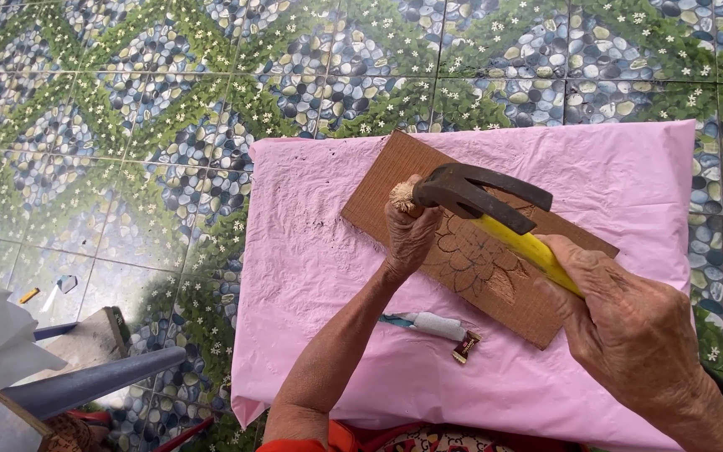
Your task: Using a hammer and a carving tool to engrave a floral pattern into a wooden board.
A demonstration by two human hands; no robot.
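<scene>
A brown wooden board (395, 180) with a flower pattern drawn and partly carved on it lies aslant on a pink sheet (311, 268). My left hand (410, 233) is closed around a wooden-handled chisel (401, 197), held upright on the board; only its frayed top shows. My right hand (629, 326) grips the yellow handle of a claw hammer (483, 201). The dark hammer head sits right against the chisel's top.
A small white-wrapped tool (433, 325) with a dark end lies on the pink sheet below the board. The floor is patterned pebble-and-leaf tile (127, 109). At the lower left are a grey pipe (85, 381), white paper and wooden pieces.
</scene>
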